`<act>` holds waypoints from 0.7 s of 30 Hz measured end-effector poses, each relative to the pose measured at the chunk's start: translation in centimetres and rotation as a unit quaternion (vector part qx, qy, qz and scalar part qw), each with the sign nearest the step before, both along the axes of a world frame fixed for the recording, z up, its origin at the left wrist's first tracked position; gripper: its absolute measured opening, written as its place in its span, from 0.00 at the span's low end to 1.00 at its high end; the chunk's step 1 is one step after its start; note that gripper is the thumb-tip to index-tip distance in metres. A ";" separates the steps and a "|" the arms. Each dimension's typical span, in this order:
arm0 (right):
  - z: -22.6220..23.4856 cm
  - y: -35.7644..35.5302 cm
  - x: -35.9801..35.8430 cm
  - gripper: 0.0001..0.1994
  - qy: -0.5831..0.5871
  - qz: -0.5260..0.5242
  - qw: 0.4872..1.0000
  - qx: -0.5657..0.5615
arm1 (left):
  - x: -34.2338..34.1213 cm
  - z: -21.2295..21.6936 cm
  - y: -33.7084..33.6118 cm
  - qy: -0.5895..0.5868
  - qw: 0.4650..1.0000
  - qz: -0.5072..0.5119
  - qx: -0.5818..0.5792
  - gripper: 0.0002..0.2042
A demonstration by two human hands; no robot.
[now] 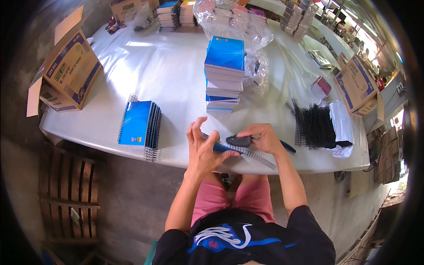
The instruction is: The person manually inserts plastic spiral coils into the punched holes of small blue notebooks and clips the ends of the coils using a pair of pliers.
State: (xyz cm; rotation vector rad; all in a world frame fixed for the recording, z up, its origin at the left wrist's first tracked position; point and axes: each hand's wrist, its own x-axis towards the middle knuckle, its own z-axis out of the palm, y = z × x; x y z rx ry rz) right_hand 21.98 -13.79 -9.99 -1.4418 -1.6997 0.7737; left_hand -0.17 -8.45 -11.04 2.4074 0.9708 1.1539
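Observation:
My left hand presses down on a blue-covered notebook at the near edge of the white table, fingers spread above it. A metal spiral binding runs along the notebook's near side. My right hand grips a dark tool held against the spiral's left end. A tall stack of blue notebooks stands just beyond my hands. A shorter pile of spiral-bound blue notebooks lies to the left.
A heap of black spiral coils lies at the right on white paper. Cardboard boxes stand at the left and right. Plastic wrap and more notebook stacks fill the far side. A wooden pallet leans below left.

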 end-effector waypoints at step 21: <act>1.4 -1.1 -1.3 0.17 0.201 0.038 0.977 0.052 | 2.2 -2.6 -0.1 -0.225 0.949 -0.068 -0.210 0.48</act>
